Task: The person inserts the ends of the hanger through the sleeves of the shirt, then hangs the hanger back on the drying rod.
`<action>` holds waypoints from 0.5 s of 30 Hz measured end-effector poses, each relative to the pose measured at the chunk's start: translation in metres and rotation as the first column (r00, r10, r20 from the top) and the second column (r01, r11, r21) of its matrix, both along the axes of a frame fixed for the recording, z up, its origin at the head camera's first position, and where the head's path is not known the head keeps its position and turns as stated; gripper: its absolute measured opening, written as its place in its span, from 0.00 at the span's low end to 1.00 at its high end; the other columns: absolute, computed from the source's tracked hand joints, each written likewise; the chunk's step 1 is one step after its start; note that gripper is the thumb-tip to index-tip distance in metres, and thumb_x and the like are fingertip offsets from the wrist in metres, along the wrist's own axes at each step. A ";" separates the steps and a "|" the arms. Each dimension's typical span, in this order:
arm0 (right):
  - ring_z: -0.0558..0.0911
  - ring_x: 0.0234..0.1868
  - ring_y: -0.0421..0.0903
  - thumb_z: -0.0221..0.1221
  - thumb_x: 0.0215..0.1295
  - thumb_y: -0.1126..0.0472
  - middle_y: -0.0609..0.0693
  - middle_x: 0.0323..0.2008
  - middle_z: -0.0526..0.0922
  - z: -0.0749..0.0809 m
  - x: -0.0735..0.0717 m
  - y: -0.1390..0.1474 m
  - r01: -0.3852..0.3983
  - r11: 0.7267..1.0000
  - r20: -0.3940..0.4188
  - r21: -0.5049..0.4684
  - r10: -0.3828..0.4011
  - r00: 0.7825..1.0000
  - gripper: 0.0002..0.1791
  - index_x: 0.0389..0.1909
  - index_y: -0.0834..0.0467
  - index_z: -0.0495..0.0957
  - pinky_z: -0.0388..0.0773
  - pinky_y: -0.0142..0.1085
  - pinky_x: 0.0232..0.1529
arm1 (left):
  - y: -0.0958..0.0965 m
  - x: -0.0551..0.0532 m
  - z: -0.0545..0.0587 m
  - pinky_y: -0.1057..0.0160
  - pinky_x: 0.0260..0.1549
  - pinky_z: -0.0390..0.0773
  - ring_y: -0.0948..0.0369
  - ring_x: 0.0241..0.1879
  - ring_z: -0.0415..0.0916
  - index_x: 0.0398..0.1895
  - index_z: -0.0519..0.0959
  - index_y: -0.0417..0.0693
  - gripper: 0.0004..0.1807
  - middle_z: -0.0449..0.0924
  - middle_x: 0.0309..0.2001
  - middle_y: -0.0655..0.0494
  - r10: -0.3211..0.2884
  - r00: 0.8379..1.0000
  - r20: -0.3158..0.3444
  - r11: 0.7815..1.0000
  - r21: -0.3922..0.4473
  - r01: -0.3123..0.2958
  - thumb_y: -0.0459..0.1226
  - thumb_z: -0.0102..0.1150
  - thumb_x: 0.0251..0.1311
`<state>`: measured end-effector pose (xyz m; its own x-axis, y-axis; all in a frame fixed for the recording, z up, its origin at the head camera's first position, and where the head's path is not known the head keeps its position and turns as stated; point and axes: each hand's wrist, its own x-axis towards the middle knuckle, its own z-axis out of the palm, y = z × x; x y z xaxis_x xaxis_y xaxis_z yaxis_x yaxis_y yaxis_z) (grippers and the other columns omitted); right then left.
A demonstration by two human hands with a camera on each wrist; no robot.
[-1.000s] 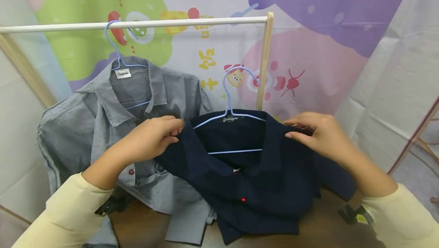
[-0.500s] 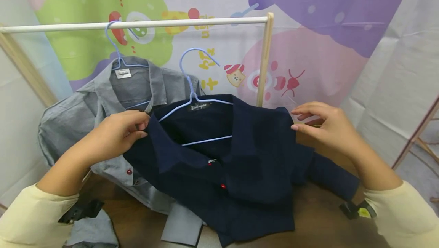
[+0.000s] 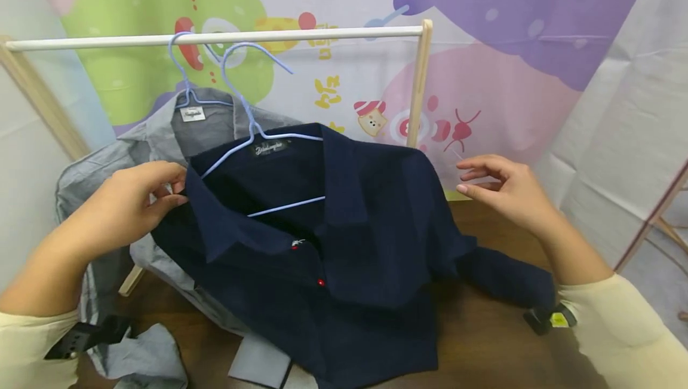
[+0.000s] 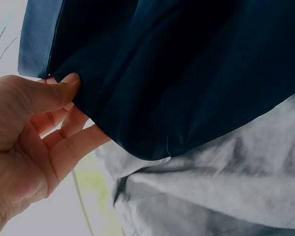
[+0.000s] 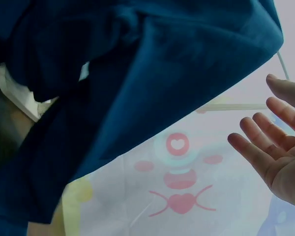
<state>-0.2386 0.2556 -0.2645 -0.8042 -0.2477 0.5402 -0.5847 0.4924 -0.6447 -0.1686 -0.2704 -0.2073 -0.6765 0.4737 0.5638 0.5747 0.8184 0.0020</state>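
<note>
A navy shirt [image 3: 376, 227] with red buttons hangs on a light-blue wire hanger [image 3: 251, 120]. My left hand [image 3: 142, 198] pinches the shirt near its collar at the left shoulder; in the left wrist view, thumb and fingers grip the dark cloth [image 4: 152, 98]. The hanger's hook rises just below the white rail [image 3: 322, 34], overlapping the grey shirt's hanger in the head view. Off to the right, my right hand [image 3: 505, 189] is held apart from the navy shirt, its fingers loosely bent around nothing. The right wrist view shows that hand [image 5: 280, 142] beside the dark sleeve.
Behind the navy shirt, a grey shirt [image 3: 118, 168] hangs from the rail on another blue hanger [image 3: 185, 87]. A wooden post [image 3: 419, 84] supports the rail's right end. The brown table [image 3: 494, 341] lies below, and a cartoon curtain [image 3: 516, 102] stands behind.
The navy shirt and its hanger have moved left and up toward the rail with my left hand. My right hand has come off the shirt's shoulder and stays at the right.
</note>
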 end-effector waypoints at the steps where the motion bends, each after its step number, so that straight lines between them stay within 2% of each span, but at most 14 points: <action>1: 0.83 0.42 0.34 0.69 0.57 0.65 0.43 0.45 0.84 0.000 -0.001 0.000 0.008 1.000 0.008 0.000 -0.008 1.000 0.20 0.52 0.59 0.81 0.78 0.24 0.41 | -0.002 0.001 0.002 0.63 0.21 0.66 0.65 0.25 0.71 0.31 0.70 0.50 0.22 0.70 0.27 0.61 0.009 1.000 -0.010 1.000 -0.001 -0.009 0.20 0.70 0.44; 4: 0.83 0.42 0.33 0.69 0.58 0.63 0.49 0.47 0.84 -0.001 -0.005 0.000 0.029 1.000 0.036 0.003 -0.029 0.999 0.20 0.52 0.58 0.81 0.78 0.25 0.40 | -0.009 0.003 0.010 0.63 0.20 0.66 0.65 0.25 0.70 0.30 0.70 0.49 0.21 0.71 0.27 0.59 0.047 0.998 -0.042 0.999 -0.012 -0.048 0.19 0.70 0.43; 9: 0.82 0.42 0.32 0.67 0.60 0.59 0.54 0.48 0.83 -0.004 -0.012 0.000 0.057 0.998 0.102 0.016 -0.058 0.993 0.20 0.54 0.57 0.80 0.78 0.27 0.38 | -0.024 0.007 0.021 0.64 0.20 0.69 0.57 0.25 0.74 0.30 0.72 0.45 0.19 0.73 0.27 0.54 0.103 0.991 -0.087 0.994 -0.014 -0.105 0.18 0.68 0.42; 12: 0.82 0.43 0.33 0.67 0.61 0.55 0.56 0.49 0.83 -0.004 -0.018 -0.002 0.071 0.997 0.141 0.027 -0.074 0.987 0.22 0.55 0.56 0.79 0.77 0.28 0.38 | -0.034 0.008 0.024 0.63 0.19 0.70 0.50 0.25 0.77 0.31 0.73 0.41 0.17 0.76 0.27 0.49 0.142 0.987 -0.076 0.990 -0.006 -0.143 0.17 0.66 0.44; 15: 0.82 0.48 0.38 0.66 0.62 0.50 0.56 0.51 0.82 -0.004 -0.026 -0.006 0.079 0.996 0.177 0.040 -0.085 0.981 0.25 0.57 0.55 0.78 0.76 0.26 0.40 | -0.043 0.008 0.026 0.59 0.18 0.71 0.45 0.24 0.78 0.33 0.75 0.37 0.14 0.79 0.29 0.42 0.190 0.980 -0.056 0.982 0.002 -0.190 0.18 0.65 0.45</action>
